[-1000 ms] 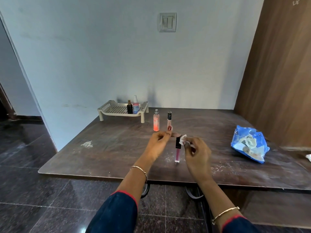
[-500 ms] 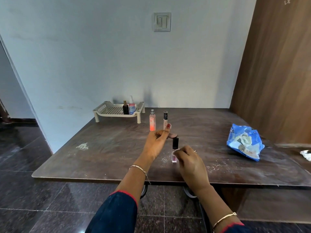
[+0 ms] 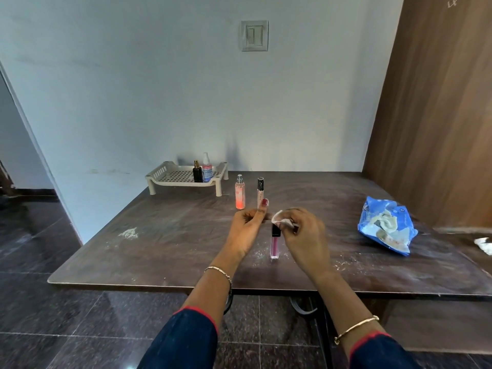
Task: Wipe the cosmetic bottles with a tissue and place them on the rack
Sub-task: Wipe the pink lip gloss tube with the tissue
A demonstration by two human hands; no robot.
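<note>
So from my feed I'm looking down at a dark brown table (image 3: 165,251) pushed against a pale wall. The pink lip gloss tube (image 3: 274,242) with a black cap stands upright near the middle of the table, a bit toward the front edge. My right hand (image 3: 306,235) has its fingers pinched around a small white tissue (image 3: 282,220), pressed right at the top of the cap. My left hand (image 3: 247,227) sits just left of the tube with fingers curled in loosely and the thumb sticking up; I can't tell if it's actually touching the tube or gripping anything.

Behind the hands, a peach spray bottle (image 3: 240,193) and a slim beige tube with a black cap (image 3: 260,191) stand side by side, upright, apart from each other. The cream plastic rack (image 3: 170,177) is at the back-left corner against the wall, with a small black bottle (image 3: 197,172) and a clear pump bottle with a blue label (image 3: 206,168) standing together on its right part.

Over by the right edge lies a crumpled blue tissue pack (image 3: 386,227), and there's some white dust scattered on the table top
</note>
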